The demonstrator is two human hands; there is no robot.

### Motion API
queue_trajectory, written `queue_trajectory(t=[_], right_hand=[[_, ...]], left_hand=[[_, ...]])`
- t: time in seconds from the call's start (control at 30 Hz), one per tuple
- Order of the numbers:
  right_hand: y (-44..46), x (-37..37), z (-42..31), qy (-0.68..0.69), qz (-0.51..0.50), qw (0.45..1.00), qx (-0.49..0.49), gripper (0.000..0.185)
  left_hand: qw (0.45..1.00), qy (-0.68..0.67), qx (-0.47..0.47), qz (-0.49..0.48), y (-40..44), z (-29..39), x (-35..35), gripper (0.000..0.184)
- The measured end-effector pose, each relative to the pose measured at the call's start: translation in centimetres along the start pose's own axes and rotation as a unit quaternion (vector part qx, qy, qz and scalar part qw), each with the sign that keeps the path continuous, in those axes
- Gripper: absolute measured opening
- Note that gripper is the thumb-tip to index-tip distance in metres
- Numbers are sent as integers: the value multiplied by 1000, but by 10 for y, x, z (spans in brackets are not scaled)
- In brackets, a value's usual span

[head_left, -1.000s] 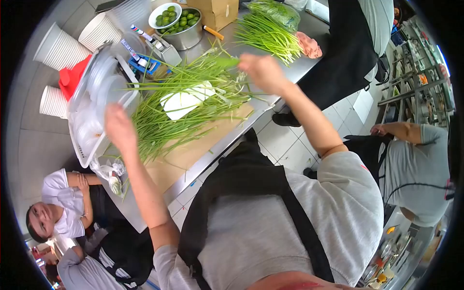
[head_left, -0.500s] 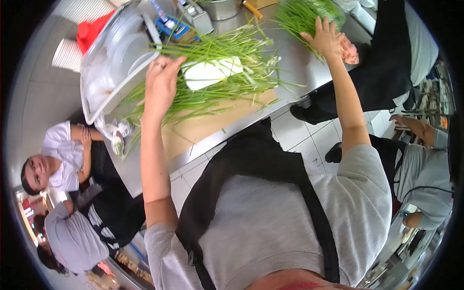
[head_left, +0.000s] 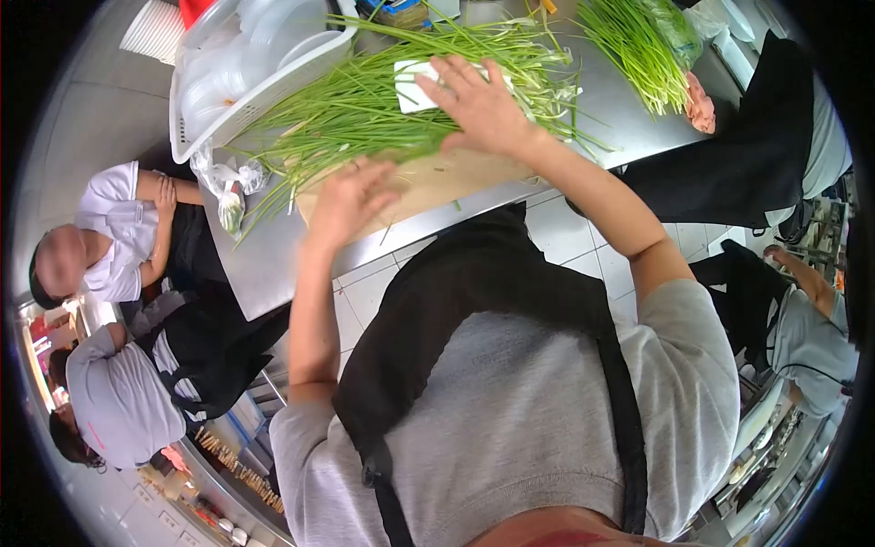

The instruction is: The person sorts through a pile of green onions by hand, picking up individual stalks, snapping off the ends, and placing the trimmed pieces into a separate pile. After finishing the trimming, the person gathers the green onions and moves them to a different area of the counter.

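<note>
A wide heap of long green onions [head_left: 365,123] lies across a tan board [head_left: 428,182] on the metal table. My right hand [head_left: 483,105] is over the heap with fingers spread, partly covering a flat white rectangular thing [head_left: 412,98] that lies among the stalks. I cannot tell whether it presses on them. Close to the board's near left part is my left hand [head_left: 351,201], somewhat blurred, its fingers apart and nothing visible in them. A second bunch of green onions [head_left: 638,55] rests at the right, beside a crumpled pink cloth-like thing [head_left: 700,102].
A white plastic basket [head_left: 264,96] of clear containers stands left of the heap. A knotted plastic bag [head_left: 232,187] is near the left corner of the metal table [head_left: 251,264]. People stand at left, and a person in a black apron [head_left: 729,155] is close at right.
My right hand has left the far right bunch and come over the main heap. My left hand has drawn back from the stalks by the basket toward the board's near edge. The view has shifted.
</note>
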State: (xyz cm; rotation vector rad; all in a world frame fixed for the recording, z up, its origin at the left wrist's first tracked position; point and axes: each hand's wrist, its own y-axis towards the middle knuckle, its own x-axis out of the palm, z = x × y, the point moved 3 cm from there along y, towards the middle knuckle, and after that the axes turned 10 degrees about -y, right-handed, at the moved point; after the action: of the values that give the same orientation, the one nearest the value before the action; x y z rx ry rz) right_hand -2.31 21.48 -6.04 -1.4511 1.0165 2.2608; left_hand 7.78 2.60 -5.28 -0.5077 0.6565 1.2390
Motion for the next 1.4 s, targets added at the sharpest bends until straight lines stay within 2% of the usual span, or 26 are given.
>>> queue_trajectory(t=[0.07, 0.1, 0.17, 0.23, 0.27, 0.37, 0.43, 0.5, 0.57, 0.6, 0.63, 0.7, 0.73, 0.8, 0.83, 0.9, 0.93, 0.97, 1.0, 1.03, 1.07, 1.13, 1.17, 1.23, 1.37, 1.4], right_hand=[[13, 4, 3, -3, -33, 999, -8, 73], [18, 8, 4, -6, -68, 998, -16, 74], [29, 14, 6, -12, -47, 998, -38, 68], [45, 18, 9, -32, -114, 992, -50, 61], [52, 20, 14, -34, -114, 992, -52, 61], [71, 18, 27, 32, -127, 989, -62, 53], [78, 11, 32, 141, -199, 968, -62, 52], [86, -4, 39, 195, -190, 958, -87, 47], [92, -10, 40, 337, -329, 876, -107, 41], [93, -6, 42, 387, -338, 852, -102, 41], [96, 0, 46, 386, -337, 853, -101, 41], [100, 11, 53, 217, -369, 898, -101, 43], [100, 13, 56, 215, -368, 899, -98, 43], [104, 8, 66, 44, -246, 967, -36, 46], [102, 5, 67, 43, -248, 967, -32, 46], [98, -4, 68, 16, -178, 983, -35, 43], [100, 7, 68, 12, -110, 993, -33, 43], [97, 19, 71, 11, -112, 993, -31, 43], [96, 20, 69, 39, -166, 985, -12, 36], [94, 20, 68, 67, -219, 973, 7, 29], [95, 21, 71, 67, -218, 974, 10, 29], [97, 27, 71, 88, -280, 954, -52, 20], [94, 24, 74, 87, -281, 954, -53, 20], [87, -11, 81, 174, -145, 973, -44, 11], [70, -44, 81, 221, -162, 962, -14, 8], [62, -39, 79, 275, -196, 941, -19, 8]], left_hand=[[998, -68, 16, 0, -16, -10, 14, 48], [997, -69, 17, 2, -20, -11, 18, 48], [994, -17, 77, 80, -25, -7, 20, 53], [992, -30, 84, 94, -26, -11, 23, 52], [990, -41, 89, 105, -27, -12, 23, 51], [982, -31, 131, 131, -31, -17, 26, 45], [979, -7, 150, 139, -32, -17, 28, 44], [975, 13, 166, 145, -33, -15, 30, 42], [975, 13, 169, 146, -34, -15, 30, 40], [975, 12, 169, 146, -34, -15, 30, 40], [973, 21, 177, 145, -34, -15, 30, 43], [971, 31, 190, 142, -33, -13, 29, 46], [971, 23, 184, 151, -32, -12, 28, 49], [971, 15, 182, 157, -30, -10, 26, 52], [974, 15, 164, 158, -30, -8, 26, 56], [977, 12, 148, 154, -30, -7, 26, 60], [980, 25, 141, 136, -29, -8, 26, 61], [983, 38, 133, 119, -28, -8, 26, 62], [983, 38, 135, 118, -25, -7, 25, 62], [977, 55, 153, 140, -21, -4, 20, 61], [969, 72, 172, 162, -15, -1, 14, 61], [962, 116, 168, 183, 2, -3, 1, 59], [952, 159, 162, 205, 11, -5, -6, 57], [948, 188, 151, 210, 32, -9, -16, 52], [941, 240, 140, 191, 75, -23, -26, 36], [932, 258, 153, 205, 82, -22, -27, 29]])
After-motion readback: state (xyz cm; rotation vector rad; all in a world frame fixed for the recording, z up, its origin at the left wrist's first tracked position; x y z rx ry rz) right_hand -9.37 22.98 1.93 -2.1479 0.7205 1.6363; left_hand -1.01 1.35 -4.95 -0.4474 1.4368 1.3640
